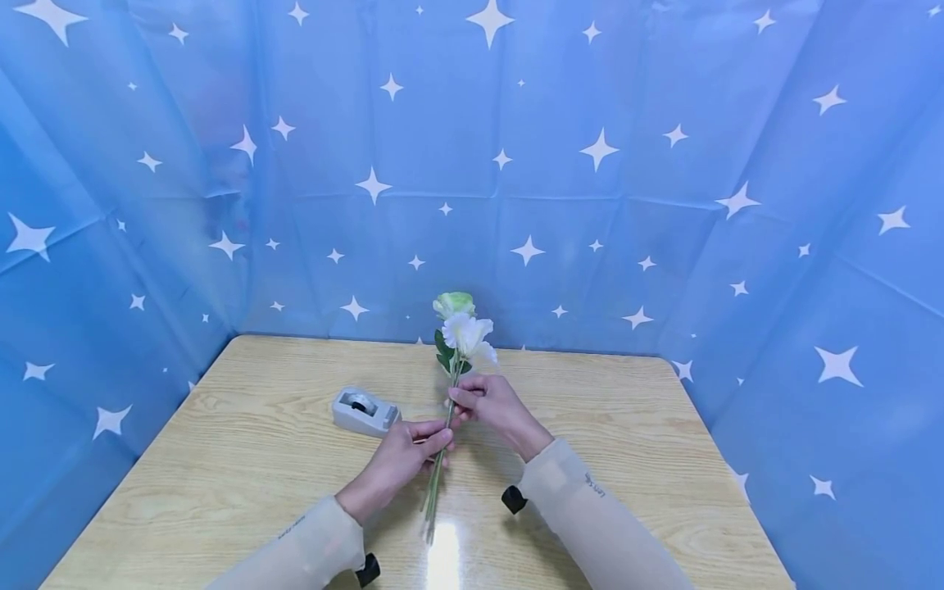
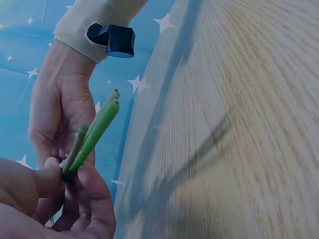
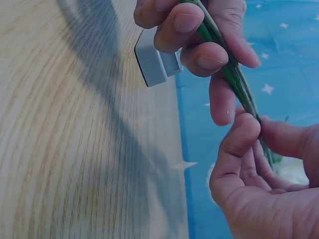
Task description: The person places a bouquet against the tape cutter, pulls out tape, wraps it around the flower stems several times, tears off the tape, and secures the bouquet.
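Observation:
A small bunch of artificial flowers is held up over the table, with a greenish-white bloom (image 1: 453, 304) above a ruffled white bloom (image 1: 469, 336) and dark green leaves (image 1: 443, 348). Both hands pinch its green stems (image 1: 433, 492). My left hand (image 1: 404, 453) grips them lower down, thumb against fingers; the cut stem ends (image 2: 97, 130) stick out past it in the left wrist view. Just below the leaves, my right hand (image 1: 501, 410) pinches the stems (image 3: 238, 82) between thumb and curled index finger. A grey tape dispenser (image 1: 365, 411) stands beside the left hand.
The wood-grain table (image 1: 634, 459) reaches back to a blue curtain (image 1: 560, 164) with white stars, which also hangs along both sides. In the right wrist view, part of the tape dispenser (image 3: 150, 62) shows behind the left hand's fingers.

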Motion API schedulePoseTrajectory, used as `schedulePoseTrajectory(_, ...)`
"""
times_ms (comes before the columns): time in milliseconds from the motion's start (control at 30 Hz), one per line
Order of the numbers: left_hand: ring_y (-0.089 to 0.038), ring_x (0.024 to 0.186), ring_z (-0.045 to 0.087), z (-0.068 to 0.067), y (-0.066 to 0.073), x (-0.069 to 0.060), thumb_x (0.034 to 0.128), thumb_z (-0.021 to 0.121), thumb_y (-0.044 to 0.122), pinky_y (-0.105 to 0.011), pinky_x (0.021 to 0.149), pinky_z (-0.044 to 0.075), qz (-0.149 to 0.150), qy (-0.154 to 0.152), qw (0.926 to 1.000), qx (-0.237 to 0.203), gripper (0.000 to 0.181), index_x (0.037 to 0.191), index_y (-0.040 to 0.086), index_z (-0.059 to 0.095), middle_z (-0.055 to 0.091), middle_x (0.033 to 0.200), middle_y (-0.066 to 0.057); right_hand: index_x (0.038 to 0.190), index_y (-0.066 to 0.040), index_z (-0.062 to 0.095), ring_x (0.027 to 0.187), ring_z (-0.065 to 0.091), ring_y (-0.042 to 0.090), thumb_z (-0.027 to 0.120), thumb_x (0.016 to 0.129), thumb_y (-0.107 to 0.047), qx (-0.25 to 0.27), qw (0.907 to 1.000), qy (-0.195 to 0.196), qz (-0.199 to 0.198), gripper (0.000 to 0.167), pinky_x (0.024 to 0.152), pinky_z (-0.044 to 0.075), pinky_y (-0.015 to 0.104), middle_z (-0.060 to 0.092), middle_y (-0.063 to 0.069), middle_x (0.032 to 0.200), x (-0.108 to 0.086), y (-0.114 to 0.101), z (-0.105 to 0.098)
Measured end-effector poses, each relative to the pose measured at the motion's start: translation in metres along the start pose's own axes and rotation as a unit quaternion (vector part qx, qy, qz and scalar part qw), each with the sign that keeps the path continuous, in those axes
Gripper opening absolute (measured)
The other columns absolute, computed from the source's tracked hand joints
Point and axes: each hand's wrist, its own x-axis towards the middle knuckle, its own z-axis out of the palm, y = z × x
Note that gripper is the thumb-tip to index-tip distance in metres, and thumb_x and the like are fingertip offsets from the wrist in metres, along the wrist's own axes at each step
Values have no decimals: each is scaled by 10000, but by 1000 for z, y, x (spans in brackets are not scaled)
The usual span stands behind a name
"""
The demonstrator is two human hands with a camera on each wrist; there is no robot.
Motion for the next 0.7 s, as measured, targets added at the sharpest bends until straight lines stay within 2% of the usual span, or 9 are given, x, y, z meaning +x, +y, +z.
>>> schedulePoseTrajectory(167, -139, 852, 807, 0, 2, -1, 1186, 711, 218, -249, 762, 631, 23, 129, 9998, 176, 412, 1491, -58, 744, 848, 1230, -246, 1310, 134, 768, 807, 716, 82, 729, 1172, -165, 86, 10000, -46, 13, 331, 810, 639, 242, 777, 11, 923, -1, -1, -1)
schedulePoseTrajectory(400, -149, 827, 802, 1, 2, -1, 1164, 752, 228, -268, 735, 626, 107, 322, 9986, 402, 361, 1424, -19, 802, 871, 1215, -217, 1265, 105, 791, 800, 719, 86, 751, 1161, -190, 45, 10000, -36, 0, 315, 803, 633, 248, 784, 17, 911, -2, -2, 1)
schedulePoseTrajectory(533, -150, 843, 809, 1, 2, -2, 1164, 754, 237, -264, 734, 627, 156, 390, 9976, 544, 355, 1427, 5, 809, 873, 1220, -211, 1291, 119, 778, 805, 724, 89, 751, 1164, -190, 52, 10000, -28, -43, 335, 791, 642, 236, 791, 41, 926, -4, -2, 2)
schedulePoseTrajectory(700, -115, 836, 776, 3, 3, -5, 1145, 785, 248, -253, 699, 618, 311, 632, 9932, 932, 338, 1416, 52, 830, 858, 1120, -144, 1302, 117, 774, 810, 735, 94, 753, 1162, -182, 117, 9999, -56, -37, 331, 787, 657, 235, 794, 61, 931, -6, -4, 4)
